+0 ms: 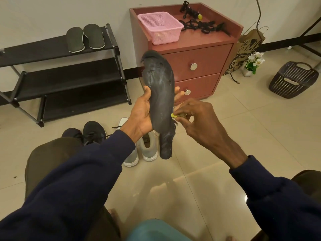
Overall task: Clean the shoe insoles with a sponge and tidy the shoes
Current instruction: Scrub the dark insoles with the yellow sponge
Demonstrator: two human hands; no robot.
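Head view: how does the insole (pixel 161 87) lie?
— Long axis near upright, broad end up, held before the cabinet (pixel 199 56).
— Containers?
— A pink basket (pixel 160 27) on the cabinet, only mesh showing inside.
— Grip?
— The left hand (pixel 140 113) grips its middle; the right hand (pixel 199 119) pinches a sponge (pixel 174 116) at its edge.

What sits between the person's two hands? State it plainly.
In the head view, the worn dark grey shoe insole, held upright by the left hand; the right hand pinches a small yellow sponge at its edge.

Most of the sponge (pixel 173 115) hidden inside the right hand (pixel 199 119), possibly green-backed.
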